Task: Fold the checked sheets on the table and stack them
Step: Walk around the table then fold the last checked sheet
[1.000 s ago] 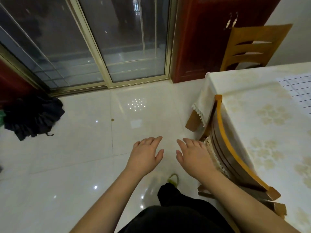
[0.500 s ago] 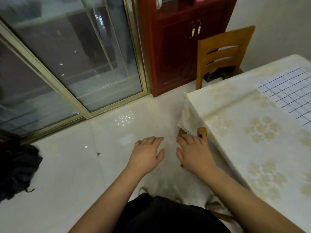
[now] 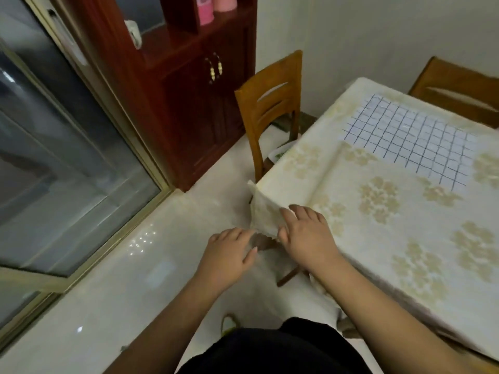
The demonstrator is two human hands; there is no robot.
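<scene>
Bench (image 3: 351,211) fills far more of the view than half a second ago: its near left corner now sits just beyond the hands, and the checked sheet (image 3: 413,141), then cut off at the right edge, shows almost whole (a second wooden chair (image 3: 459,90) has also come into sight past the far edge). The sheet lies flat toward the far side of the bench, white with a thin dark grid, well apart from both hands. The left hand (image 3: 226,257) hovers palm down over the glossy tiled floor (image 3: 94,306), fingers loosely spread, its grip wide and empty. The right hand (image 3: 307,236) reaches over the near left corner, fingers extended onto the cream tablecloth; whether it pinches the cloth I cannot tell. That cloth is pale, printed with gold flower clusters, and hangs in a fold at the corner. A slatted wooden chair (image 3: 270,103) stands at the left edge.
</scene>
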